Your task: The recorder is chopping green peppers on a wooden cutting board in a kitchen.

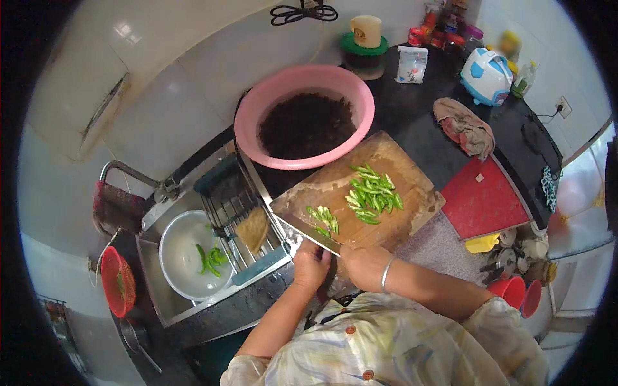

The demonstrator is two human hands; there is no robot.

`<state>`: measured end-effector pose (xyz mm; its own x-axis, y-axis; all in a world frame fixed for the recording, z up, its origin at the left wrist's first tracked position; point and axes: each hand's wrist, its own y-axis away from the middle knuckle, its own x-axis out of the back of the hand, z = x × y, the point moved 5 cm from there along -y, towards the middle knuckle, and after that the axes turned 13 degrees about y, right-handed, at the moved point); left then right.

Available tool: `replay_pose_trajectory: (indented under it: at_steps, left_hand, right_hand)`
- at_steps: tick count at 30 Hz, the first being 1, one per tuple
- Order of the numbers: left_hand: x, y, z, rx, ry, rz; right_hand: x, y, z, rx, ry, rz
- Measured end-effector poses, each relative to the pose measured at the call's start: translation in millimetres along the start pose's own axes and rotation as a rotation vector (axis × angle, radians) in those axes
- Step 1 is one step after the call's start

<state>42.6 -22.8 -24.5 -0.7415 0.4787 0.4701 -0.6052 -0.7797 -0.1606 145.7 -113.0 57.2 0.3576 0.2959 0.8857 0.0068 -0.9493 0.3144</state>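
Note:
A wooden cutting board [415, 193] lies on the counter before me. My right hand [364, 268], with a metal bangle at the wrist, is closed around the handle of a kitchen knife [309, 232]. The blade points left across the board's near-left edge. My left hand [309, 265] is curled close behind the blade; what its fingers hold, if anything, is hidden. Just beyond the blade lie a few cut green chili pepper slices [323, 219]. A bigger pile of sliced green chili peppers [374, 195] sits mid-board.
Beyond the board, a pink basin [244, 125] holds dark soaked food. At left, a sink [154, 289] contains a metal bowl [169, 270] with whole green peppers [210, 260], beside a dish rack [260, 270] bearing a sponge-like scrubber [253, 230]. To the right are a red board [487, 200] and a cloth [466, 126].

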Motion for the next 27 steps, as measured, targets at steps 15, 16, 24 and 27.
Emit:
replay_pose_trajectory:
  at_steps: [15,16,24,27]
  left_hand:
    - [-11,14,2,-0.045,0.138,0.076]
    - [-9,15,1,-0.094,0.154,0.092]
    - [-9,8,-4,-0.016,0.103,0.073]
    - [-10,9,-9,-0.024,0.124,0.072]
  right_hand:
    - [-6,16,51,-0.011,-0.261,0.286]
    - [-4,23,48,-0.009,-0.263,0.283]
    - [-16,43,22,-0.001,0.046,0.056]
    - [-18,39,12,-0.028,0.058,-0.019]
